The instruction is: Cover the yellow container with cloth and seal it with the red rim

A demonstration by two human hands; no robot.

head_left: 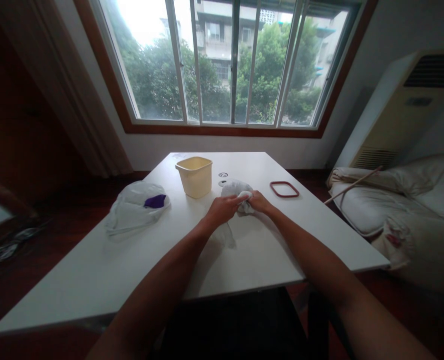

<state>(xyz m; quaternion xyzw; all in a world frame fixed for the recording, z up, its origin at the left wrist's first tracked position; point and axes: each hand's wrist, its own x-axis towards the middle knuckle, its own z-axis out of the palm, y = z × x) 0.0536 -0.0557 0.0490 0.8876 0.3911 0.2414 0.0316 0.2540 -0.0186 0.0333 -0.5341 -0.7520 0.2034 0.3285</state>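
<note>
A bunched white plastic bag (236, 187) rests on the table in front of me, with a thin loose part of it trailing toward me. My left hand (224, 208) is closed on the gathered top of this bag, thumb pointing to the right. From the other side my right hand (261, 202) pinches the same gathered part, close against the left. What the bag holds, if anything, is hidden. Just left of it stands an upright cream-yellow bin (196, 177), open at the top. A dark red rectangular ring (284, 189) lies flat to the right.
Another white plastic bag (131, 207), with something purple (155, 201) in it, lies on the left of the white table (105, 280). A cloth-covered sofa (424, 192) with a stick across it stands right. Beyond the table is a window (225, 125).
</note>
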